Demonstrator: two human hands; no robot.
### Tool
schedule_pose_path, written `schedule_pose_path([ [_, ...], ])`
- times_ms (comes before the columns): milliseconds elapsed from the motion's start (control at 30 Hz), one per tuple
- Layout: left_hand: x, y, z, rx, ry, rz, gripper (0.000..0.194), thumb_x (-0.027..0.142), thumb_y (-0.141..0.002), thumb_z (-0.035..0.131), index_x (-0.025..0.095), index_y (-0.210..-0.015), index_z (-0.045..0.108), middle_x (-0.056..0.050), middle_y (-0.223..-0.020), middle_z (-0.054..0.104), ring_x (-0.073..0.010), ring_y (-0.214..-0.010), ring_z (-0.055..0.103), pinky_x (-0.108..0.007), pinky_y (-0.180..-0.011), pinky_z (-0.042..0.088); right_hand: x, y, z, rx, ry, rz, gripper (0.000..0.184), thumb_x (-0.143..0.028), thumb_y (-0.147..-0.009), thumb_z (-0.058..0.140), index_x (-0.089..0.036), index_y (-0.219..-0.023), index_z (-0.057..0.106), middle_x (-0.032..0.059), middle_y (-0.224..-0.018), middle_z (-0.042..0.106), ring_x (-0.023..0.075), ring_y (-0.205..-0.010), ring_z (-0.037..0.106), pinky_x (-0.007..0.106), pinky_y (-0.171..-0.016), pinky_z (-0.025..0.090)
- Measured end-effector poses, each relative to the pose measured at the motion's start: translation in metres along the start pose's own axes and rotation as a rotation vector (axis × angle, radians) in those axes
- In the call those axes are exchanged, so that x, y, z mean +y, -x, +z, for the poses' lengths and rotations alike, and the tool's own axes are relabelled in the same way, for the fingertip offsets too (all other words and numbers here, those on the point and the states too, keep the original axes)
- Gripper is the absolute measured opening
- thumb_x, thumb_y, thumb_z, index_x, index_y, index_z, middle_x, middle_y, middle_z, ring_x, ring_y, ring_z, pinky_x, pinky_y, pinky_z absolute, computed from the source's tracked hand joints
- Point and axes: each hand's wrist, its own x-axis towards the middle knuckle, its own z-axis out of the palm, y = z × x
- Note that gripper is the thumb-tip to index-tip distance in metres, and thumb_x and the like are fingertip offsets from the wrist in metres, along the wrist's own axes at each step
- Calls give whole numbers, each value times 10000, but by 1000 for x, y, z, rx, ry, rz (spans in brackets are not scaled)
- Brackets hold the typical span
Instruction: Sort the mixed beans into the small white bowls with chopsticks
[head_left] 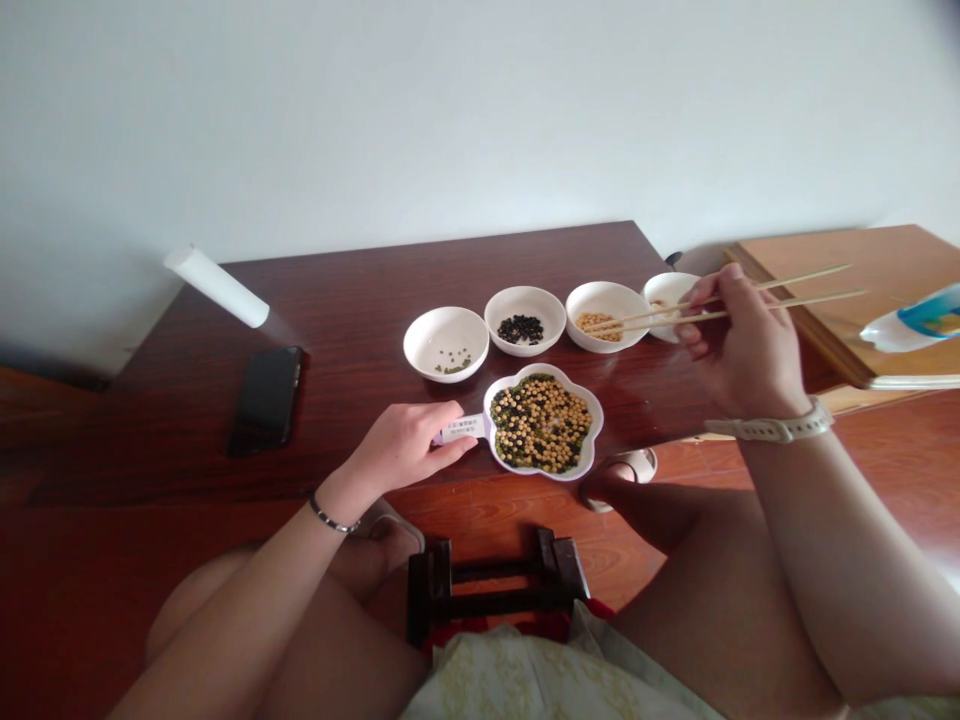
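Note:
My left hand (405,445) grips the short handle of a white flower-shaped dish (598,437) at the table's front edge. Mixed beans (540,425), yellow, black and green, fill the dish. In my right hand (750,345) is a pair of chopsticks (675,318), their tips inside a white bowl (630,292) of yellow soybeans (598,325). Left of it stand a bowl (551,304) with black beans (520,329) and a bowl (431,335) with a few green beans (454,362). A further bowl (664,285) on the right is partly hidden behind my right hand.
A black phone (266,398) lies on the left of the dark wooden table (360,300). Behind it is a white cylinder (217,287). A lighter wooden table (840,265) at the right carries a plastic bottle (919,320). A dark stool (495,600) is below me.

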Motion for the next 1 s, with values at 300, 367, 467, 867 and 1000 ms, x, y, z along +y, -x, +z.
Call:
schedule_pose_path([
  [300, 1, -1, -1, -2, 0, -4, 347, 507, -1049, 517, 204, -884, 556, -1, -781, 643, -158, -674, 602, -278, -629, 337, 6, 31, 23, -467, 229, 328, 365, -479, -1044, 591, -189, -825, 622, -4, -615, 512, 94, -505, 492, 217, -446, 349],
  [367, 1, -1, -1, 1, -3, -1, 350, 511, -1050, 514, 206, -883, 549, 1, -778, 640, -158, -673, 599, -277, -627, 334, 7, 33, 26, -483, 278, 294, 382, -497, -1048, 580, -193, -818, 609, 0, -623, 529, 97, -514, 505, 221, -462, 367],
  [467, 0, 0, 0, 8, -10, 6, 352, 513, -1052, 513, 208, -876, 534, 5, -772, 634, -155, -666, 589, -277, -623, 324, 8, 33, 27, -490, 320, 245, 398, -511, -1056, 557, -200, -811, 601, 0, -610, 527, 104, -511, 508, 230, -472, 379],
  [867, 1, -1, -1, 35, -14, 27, 346, 502, -1048, 527, 208, -865, 529, 2, -765, 641, -155, -659, 583, -277, -608, 307, 8, 30, 21, -476, 300, 231, 378, -510, -1053, 562, -201, -842, 616, 7, -589, 549, 111, -492, 506, 232, -450, 363],
  [1000, 1, -1, 0, 29, -22, 32, 351, 499, -1052, 521, 207, -857, 521, 5, -768, 639, -148, -649, 577, -277, -600, 307, 8, 32, 25, -476, 280, 259, 378, -512, -1042, 584, -198, -832, 604, -2, -610, 536, 102, -497, 504, 223, -449, 365],
])
